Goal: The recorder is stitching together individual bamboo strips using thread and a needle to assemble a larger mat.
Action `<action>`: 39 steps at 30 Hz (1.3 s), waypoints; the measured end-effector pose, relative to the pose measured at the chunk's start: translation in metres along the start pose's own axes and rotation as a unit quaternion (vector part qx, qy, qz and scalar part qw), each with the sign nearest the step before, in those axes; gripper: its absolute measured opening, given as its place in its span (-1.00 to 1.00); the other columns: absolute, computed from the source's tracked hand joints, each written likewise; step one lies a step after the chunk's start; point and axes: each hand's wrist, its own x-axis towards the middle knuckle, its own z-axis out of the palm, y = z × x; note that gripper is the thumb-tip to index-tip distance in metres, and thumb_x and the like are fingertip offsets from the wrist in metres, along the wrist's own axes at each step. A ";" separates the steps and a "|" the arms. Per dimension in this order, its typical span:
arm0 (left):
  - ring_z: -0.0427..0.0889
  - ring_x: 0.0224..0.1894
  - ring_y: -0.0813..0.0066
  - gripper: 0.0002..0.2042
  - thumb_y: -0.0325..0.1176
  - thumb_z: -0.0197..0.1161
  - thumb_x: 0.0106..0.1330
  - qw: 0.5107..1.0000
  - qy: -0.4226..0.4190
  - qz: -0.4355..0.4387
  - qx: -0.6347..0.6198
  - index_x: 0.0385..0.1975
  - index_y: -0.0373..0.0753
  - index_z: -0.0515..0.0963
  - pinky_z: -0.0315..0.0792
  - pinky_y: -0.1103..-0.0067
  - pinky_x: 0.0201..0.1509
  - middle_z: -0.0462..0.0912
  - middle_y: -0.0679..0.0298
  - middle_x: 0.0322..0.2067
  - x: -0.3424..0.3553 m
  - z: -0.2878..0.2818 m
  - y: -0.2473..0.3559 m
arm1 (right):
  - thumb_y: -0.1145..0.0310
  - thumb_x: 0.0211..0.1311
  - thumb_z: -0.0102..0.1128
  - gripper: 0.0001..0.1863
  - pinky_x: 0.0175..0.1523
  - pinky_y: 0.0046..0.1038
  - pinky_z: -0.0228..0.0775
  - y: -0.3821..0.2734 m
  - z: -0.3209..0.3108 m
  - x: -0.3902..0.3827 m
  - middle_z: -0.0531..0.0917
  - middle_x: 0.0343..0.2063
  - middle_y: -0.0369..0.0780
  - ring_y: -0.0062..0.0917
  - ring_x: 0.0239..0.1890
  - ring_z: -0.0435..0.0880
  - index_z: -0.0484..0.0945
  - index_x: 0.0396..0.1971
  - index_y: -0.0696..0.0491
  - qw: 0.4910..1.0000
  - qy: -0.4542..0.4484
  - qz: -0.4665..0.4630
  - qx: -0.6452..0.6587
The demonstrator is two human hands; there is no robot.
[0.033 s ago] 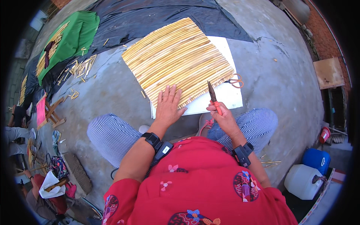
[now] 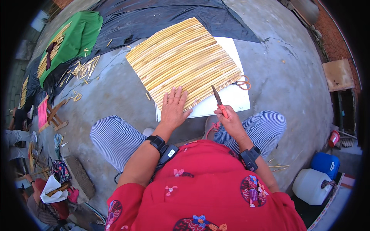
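A mat of pale yellow reed stalks (image 2: 181, 61) lies slanted in front of me, over a white board (image 2: 231, 102). My left hand (image 2: 174, 106) rests flat on the mat's near edge, fingers stretched out. In my right hand (image 2: 230, 119) is a pair of long-nosed pliers (image 2: 218, 98) with red handles. Its dark jaws look closed and point up and left, over the mat's near right edge; whether they touch it I cannot tell. Orange-handled scissors (image 2: 243, 82) lie at the mat's right corner, their blades mostly hidden under it.
Dark plastic sheeting (image 2: 165, 15) spreads behind the mat. Loose cut stalks (image 2: 85, 70) lie at the left by a green cloth (image 2: 84, 29). A small folding stool (image 2: 56, 113) stands beyond my left knee. Other people (image 2: 40, 196) sit at far left; a white jug (image 2: 311, 186) stands at right.
The pliers' tip has swung slightly left and down, away from the mat's far side. My left hand stays on the mat, which sits almost as before.
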 end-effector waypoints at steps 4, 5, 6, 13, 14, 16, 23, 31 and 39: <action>0.07 0.44 0.04 -0.31 0.07 0.20 0.26 1.000 0.010 0.009 0.005 0.33 -0.15 0.26 -0.11 0.14 0.47 0.15 0.08 0.39 0.000 0.005 -0.003 | 0.53 0.15 0.08 -0.72 0.17 -0.29 0.33 0.017 0.003 -0.009 0.48 0.00 -0.05 -0.19 0.05 0.49 0.54 -0.12 0.21 0.957 -0.011 -0.005 -0.291; 0.07 0.44 0.04 -0.32 0.06 0.20 0.27 1.000 0.014 0.011 0.006 0.33 -0.14 0.26 -0.11 0.14 0.46 0.15 0.08 0.39 0.000 0.005 -0.004 | 0.53 0.13 0.09 -0.72 0.18 -0.26 0.32 0.020 0.004 -0.012 0.47 -0.01 -0.03 -0.15 0.06 0.47 0.54 -0.13 0.21 0.934 -0.011 -0.021 -0.357; 0.08 0.44 0.04 -0.33 0.05 0.20 0.28 1.000 0.015 0.014 0.007 0.33 -0.14 0.26 -0.10 0.14 0.46 0.16 0.09 0.39 0.000 0.006 -0.005 | 0.54 0.11 0.09 -0.72 0.20 -0.23 0.30 0.024 0.006 -0.015 0.46 -0.01 -0.01 -0.12 0.07 0.45 0.54 -0.14 0.22 0.904 -0.016 -0.025 -0.426; 0.09 0.44 0.08 -0.35 -0.06 0.27 0.22 1.000 0.008 0.011 -0.024 0.31 -0.11 0.30 -0.10 0.15 0.47 0.16 0.13 0.39 0.001 0.005 -0.009 | 0.55 0.08 0.12 -0.73 0.24 -0.12 0.19 0.032 0.017 -0.007 0.46 0.00 -0.01 -0.13 0.09 0.42 0.53 -0.17 0.22 0.852 0.048 -0.154 -0.498; 0.09 0.44 0.07 -0.35 -0.06 0.28 0.22 1.000 0.014 0.012 -0.024 0.31 -0.11 0.30 -0.10 0.15 0.47 0.16 0.13 0.39 0.001 0.005 -0.009 | 0.57 0.06 0.12 -0.69 0.23 -0.13 0.19 0.031 0.018 -0.006 0.46 0.00 -0.01 -0.12 0.10 0.41 0.52 -0.13 0.22 0.846 0.049 -0.158 -0.508; 0.09 0.44 0.07 -0.35 -0.06 0.29 0.21 0.999 0.014 0.008 -0.030 0.30 -0.11 0.31 -0.10 0.15 0.47 0.17 0.13 0.39 0.001 0.005 -0.008 | 0.55 0.07 0.13 -0.70 0.22 -0.15 0.21 0.030 0.020 -0.003 0.46 -0.01 -0.02 -0.14 0.09 0.42 0.53 -0.14 0.22 0.841 0.050 -0.165 -0.513; 0.10 0.43 0.07 -0.41 -0.11 0.33 0.19 0.998 0.024 -0.007 -0.059 0.21 -0.13 0.37 -0.12 0.14 0.47 0.20 0.13 0.37 0.002 0.006 -0.007 | 0.44 0.10 0.17 -0.77 0.11 -0.22 0.28 0.027 0.028 0.006 0.48 -0.13 -0.09 -0.25 0.00 0.46 0.57 -0.23 0.17 0.839 0.030 -0.146 -0.524; 0.12 0.42 0.08 -0.54 -0.20 0.36 0.15 0.993 0.042 -0.049 -0.102 0.04 -0.15 0.44 -0.14 0.16 0.47 0.29 0.14 0.32 0.006 0.010 -0.003 | 0.30 -0.01 0.28 -0.69 0.00 -0.26 0.37 0.028 0.032 0.008 0.48 -0.25 -0.12 -0.25 -0.10 0.49 0.62 -0.25 0.13 0.869 -0.025 -0.102 -0.484; 0.14 0.39 0.03 -0.65 -0.29 0.38 0.09 0.981 0.084 -0.079 -0.159 -0.15 -0.16 0.46 -0.09 0.15 0.43 0.32 0.13 0.28 0.013 0.011 0.000 | 0.28 0.02 0.28 -0.73 -0.12 -0.21 0.48 0.021 0.035 0.004 0.48 -0.26 -0.10 -0.22 -0.16 0.54 0.64 -0.28 0.09 0.905 -0.019 -0.033 -0.424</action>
